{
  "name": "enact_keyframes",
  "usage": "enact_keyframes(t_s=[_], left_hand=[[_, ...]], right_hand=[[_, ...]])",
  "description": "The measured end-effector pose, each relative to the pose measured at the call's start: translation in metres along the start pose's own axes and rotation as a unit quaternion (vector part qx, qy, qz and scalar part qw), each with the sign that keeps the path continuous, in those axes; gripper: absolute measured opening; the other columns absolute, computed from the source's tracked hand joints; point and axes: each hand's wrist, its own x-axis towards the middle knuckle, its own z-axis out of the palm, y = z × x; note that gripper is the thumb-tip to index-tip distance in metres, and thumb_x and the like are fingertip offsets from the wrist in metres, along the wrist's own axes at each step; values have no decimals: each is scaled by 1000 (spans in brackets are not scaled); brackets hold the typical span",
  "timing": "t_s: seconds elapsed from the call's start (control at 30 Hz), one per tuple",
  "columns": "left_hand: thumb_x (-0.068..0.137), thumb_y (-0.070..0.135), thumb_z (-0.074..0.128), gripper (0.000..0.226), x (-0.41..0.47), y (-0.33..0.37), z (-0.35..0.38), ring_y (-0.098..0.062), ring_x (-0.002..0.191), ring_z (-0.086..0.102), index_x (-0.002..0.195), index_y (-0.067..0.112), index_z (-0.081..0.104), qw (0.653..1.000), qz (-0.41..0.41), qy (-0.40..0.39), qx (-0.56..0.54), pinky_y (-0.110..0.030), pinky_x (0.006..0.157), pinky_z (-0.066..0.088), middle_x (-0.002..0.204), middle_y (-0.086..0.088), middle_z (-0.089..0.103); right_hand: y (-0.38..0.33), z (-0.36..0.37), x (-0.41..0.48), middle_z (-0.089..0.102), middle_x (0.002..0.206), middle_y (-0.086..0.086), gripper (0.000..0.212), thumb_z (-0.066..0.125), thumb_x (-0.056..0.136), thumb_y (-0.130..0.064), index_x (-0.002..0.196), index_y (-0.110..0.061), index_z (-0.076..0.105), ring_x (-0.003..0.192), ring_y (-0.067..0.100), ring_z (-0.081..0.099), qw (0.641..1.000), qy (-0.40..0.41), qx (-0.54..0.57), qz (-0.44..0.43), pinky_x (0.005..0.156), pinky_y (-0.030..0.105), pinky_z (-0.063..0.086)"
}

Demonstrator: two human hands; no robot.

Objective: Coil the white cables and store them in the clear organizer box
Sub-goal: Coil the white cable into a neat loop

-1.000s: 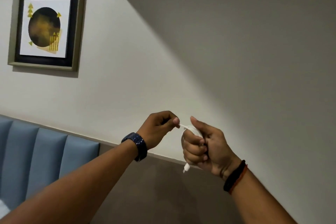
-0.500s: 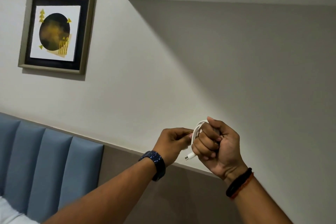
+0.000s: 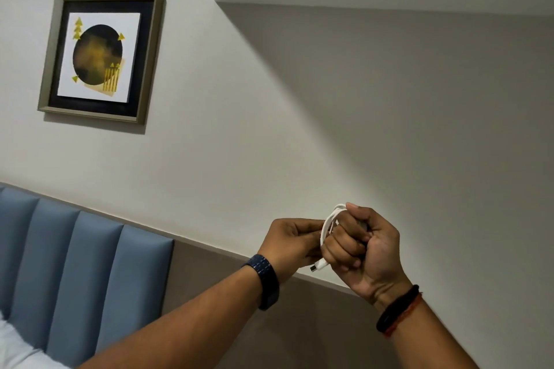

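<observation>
In mid-air at right, the cable (image 3: 328, 223) is looped inside the closed fist of the right hand (image 3: 362, 252), the left hand (image 3: 292, 241) pinching its left edge; with the plug end loose below, a slackened grip would likely let the loops spring apart.

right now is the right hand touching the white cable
Touching. The head view shows the right hand curled round the coiled white cable, loops showing above the thumb, the plug sticking out below.

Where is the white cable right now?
Head view, lower right: the white cable is coiled around the right hand, with the left hand pinching it.
</observation>
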Motion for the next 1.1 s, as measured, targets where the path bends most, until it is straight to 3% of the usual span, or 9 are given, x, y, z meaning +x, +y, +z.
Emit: enact_keyframes(t_s=[0.13, 0.27, 0.33, 0.43, 0.57, 0.67, 0.77, 0.9, 1.1], left_hand=[[88, 4, 56, 18, 0, 1, -4, -24, 66, 69, 92, -1, 72, 995, -21, -29, -93, -26, 57, 53, 78, -15, 71], [73, 26, 71, 34, 2, -1, -7, -27, 83, 70, 99, 3, 72, 997, -12, -48, -57, -32, 74, 56, 90, -16, 73], [70, 23, 74, 34, 4, -3, -8, -27, 86, 70, 98, 4, 72, 999, -5, -35, -33, -34, 78, 56, 92, -17, 73], [79, 11, 71, 15, 8, -5, -8, -24, 82, 69, 92, 4, 73, 1000, 5, -15, -1, -32, 77, 57, 90, -17, 73], [84, 7, 66, 9, 11, -9, -7, -20, 79, 70, 88, 10, 74, 998, 20, 4, 57, -30, 77, 58, 84, -13, 73], [86, 7, 64, 11, 14, -11, -6, -19, 77, 72, 87, 12, 73, 996, 24, 26, 88, -29, 76, 58, 81, -9, 74], [85, 8, 66, 12, 18, -12, -8, -18, 76, 72, 81, 18, 72, 991, 32, 56, 116, -29, 75, 59, 79, -7, 74], [86, 8, 64, 17, 23, -14, -11, -11, 68, 70, 77, 20, 71, 982, 45, 88, 161, -22, 68, 58, 73, 0, 73], [85, 3, 64, 18, 27, -23, -6, -20, 68, 71, 78, 19, 70, 986, 23, 120, 110, -23, 60, 56, 70, -7, 74]], right_hand=[[-2, -1, 1, 13, 35, 0, 45, 39, 85, -27, 45, -19, 21, 30, 17, 10, 1000, -8, -1, 3, 39, 24, 13], [-1, -5, 0, 14, 35, 0, 45, 40, 85, -27, 45, -19, 22, 30, 17, 11, 1000, -8, -7, 6, 38, 24, 15], [1, -8, -1, 15, 35, 1, 44, 41, 85, -27, 45, -19, 24, 30, 18, 12, 1000, -3, -16, 7, 39, 26, 15], [4, -14, -2, 17, 35, 1, 45, 44, 85, -28, 45, -19, 27, 30, 18, 15, 999, 5, -34, 14, 40, 28, 18], [6, -20, -1, 28, 33, -2, 45, 45, 88, -29, 47, -16, 35, 32, 16, 32, 997, 27, -63, 32, 46, 28, 31], [3, -25, -3, 33, 35, -1, 45, 46, 91, -34, 51, -13, 41, 48, 20, 48, 991, 42, -115, 49, 61, 30, 46], [1, -32, -6, 44, 44, 2, 41, 50, 91, -36, 59, -12, 51, 69, 24, 59, 978, 76, -186, 47, 79, 34, 50], [5, -39, -7, 58, 57, 3, 37, 51, 91, -39, 69, -10, 60, 76, 22, 67, 924, 150, -351, 27, 80, 29, 57], [17, -40, -6, 60, 70, 0, 35, 41, 97, -38, 83, -10, 57, 58, 12, 59, 807, 228, -545, 20, 55, 21, 53]])
